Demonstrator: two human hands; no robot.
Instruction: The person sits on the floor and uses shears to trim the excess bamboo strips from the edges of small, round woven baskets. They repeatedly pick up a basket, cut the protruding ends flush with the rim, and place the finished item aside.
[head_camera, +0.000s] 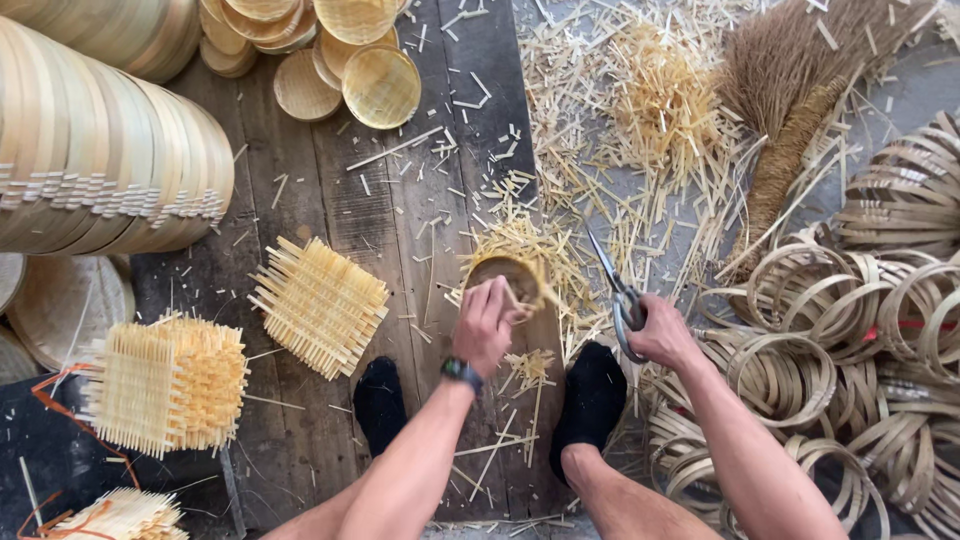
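My left hand (485, 325) grips with closed fingers the small round woven bamboo basket (505, 275), which sits over the dark wooden board (390, 220), above my black-socked feet. Just right of the basket, my right hand (662, 335) holds grey metal scissors (615, 290), fingers wrapped around the handles, blades pointing up toward the pile of pale bamboo trimmings (650, 110).
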